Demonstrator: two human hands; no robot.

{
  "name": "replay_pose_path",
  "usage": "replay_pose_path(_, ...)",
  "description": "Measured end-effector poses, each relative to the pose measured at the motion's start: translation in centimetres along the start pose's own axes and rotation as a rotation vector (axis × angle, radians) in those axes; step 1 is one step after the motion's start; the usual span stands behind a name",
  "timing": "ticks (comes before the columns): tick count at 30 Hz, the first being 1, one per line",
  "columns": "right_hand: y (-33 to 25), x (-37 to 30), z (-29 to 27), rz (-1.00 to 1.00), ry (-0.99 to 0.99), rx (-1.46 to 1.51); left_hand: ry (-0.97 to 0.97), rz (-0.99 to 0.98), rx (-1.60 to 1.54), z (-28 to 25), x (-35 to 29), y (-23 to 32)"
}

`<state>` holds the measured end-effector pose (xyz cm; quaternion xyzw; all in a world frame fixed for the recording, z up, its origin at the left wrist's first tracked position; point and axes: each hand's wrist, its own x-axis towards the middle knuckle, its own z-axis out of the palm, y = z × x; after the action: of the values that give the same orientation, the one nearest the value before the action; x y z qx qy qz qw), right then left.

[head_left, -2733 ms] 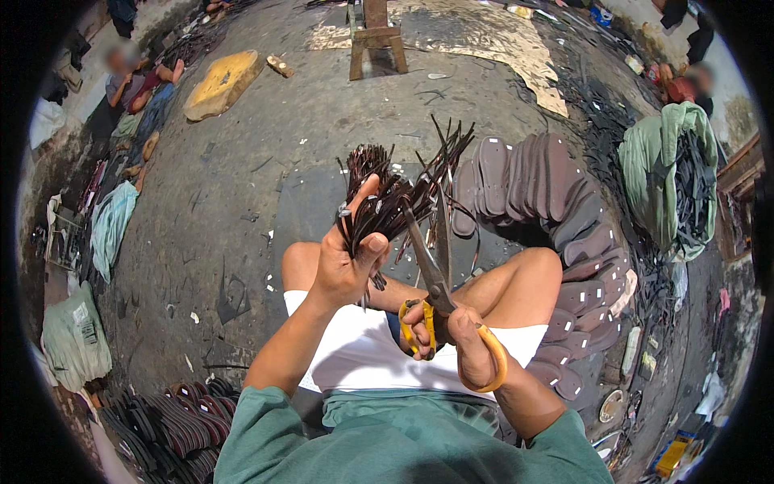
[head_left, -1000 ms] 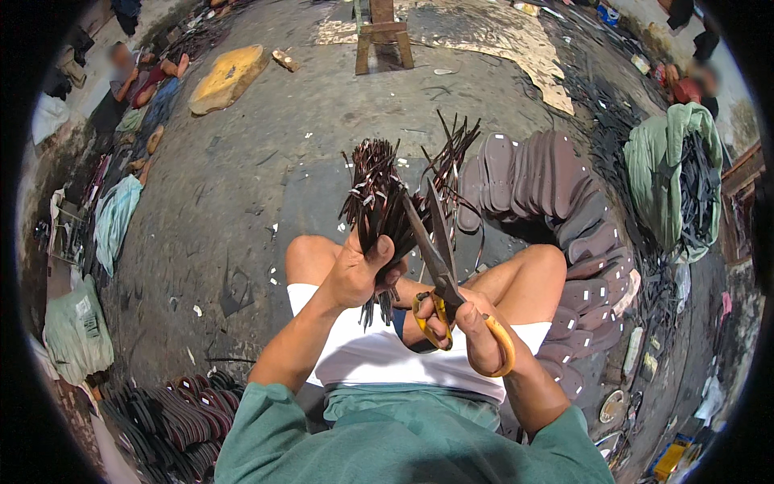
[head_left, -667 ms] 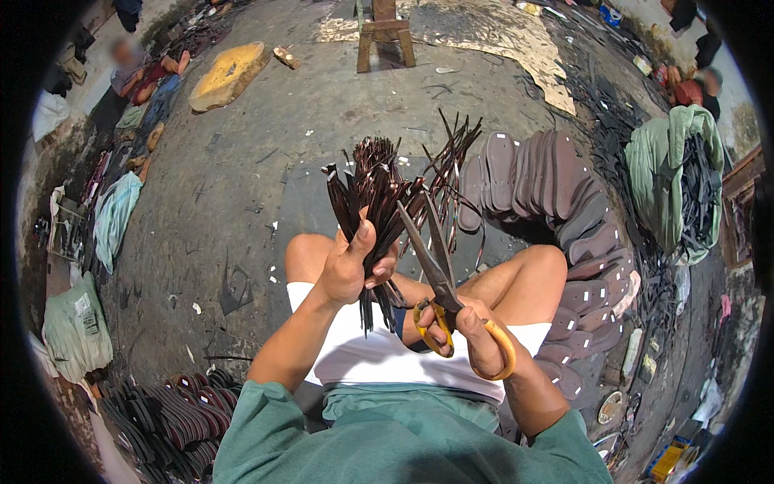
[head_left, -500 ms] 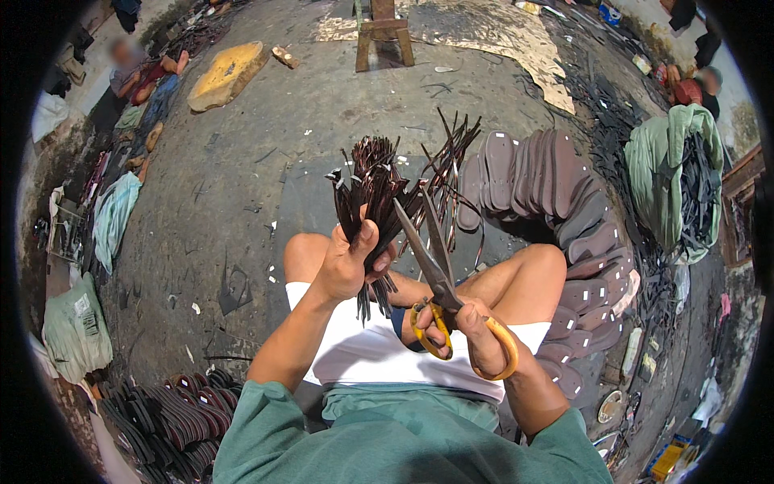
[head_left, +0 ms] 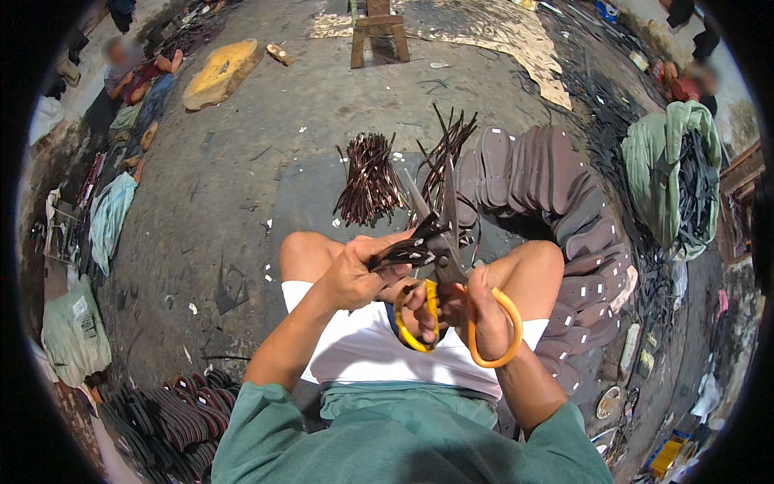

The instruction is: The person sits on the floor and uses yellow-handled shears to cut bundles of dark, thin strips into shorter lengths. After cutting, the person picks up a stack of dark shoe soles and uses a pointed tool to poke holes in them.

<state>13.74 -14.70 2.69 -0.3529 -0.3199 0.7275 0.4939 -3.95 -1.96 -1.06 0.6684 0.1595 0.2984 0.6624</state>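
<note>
Over my crossed legs, my left hand is closed round a bundle of dark, shiny strips, which lies tilted with its ends toward the right. My right hand grips large scissors with yellow-orange handle loops. Their blades are spread and point away from me, and the bundle's ends are at the blades near the pivot. Whether the blades touch the strips I cannot tell. Beyond my hands, a pile of brown strips lies on a dark mat, with a looser bunch of strips to its right.
Brown shoe soles with small white labels curve round my right side. Farther right stands a green sack of black strips. More soles are stacked lower left. Ahead are a yellow block and a wooden stool. Two people sit farther off.
My left hand has turned the bundle from upright to lying toward the scissors and lowered it, uncovering the strip pile behind. The scissors have swung more upright, their blades now at the bundle's ends.
</note>
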Motion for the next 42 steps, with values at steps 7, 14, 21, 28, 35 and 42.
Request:
replay_pose_path(7,2.9,0.9,-1.5,0.009,-0.078,0.104,0.116,0.002,0.083,-0.6,0.3,-1.3)
replay_pose_path(14,5.0,7.5,-6.8,-0.019,0.45,-0.61,0.684,-0.331,0.025,-8.6,5.4,-2.8)
replay_pose_path(21,12.5,15.2,-15.5,0.213,0.301,-1.488,0.707,-0.483,0.011,-17.5,12.9,-10.7)
replay_pose_path(28,9.7,22.0,-18.8,-0.001,0.558,-1.434,0.694,-0.642,0.491,-21.5,14.4,-24.2)
replay_pose_path(35,8.2,32.1,-27.3,0.185,1.103,-1.59,0.864,-0.277,1.303,-12.5,16.9,-25.5)
replay_pose_path(42,8.2,35.7,-28.5,0.364,1.056,-1.215,0.553,-0.418,0.229,-10.8,17.2,-29.2)
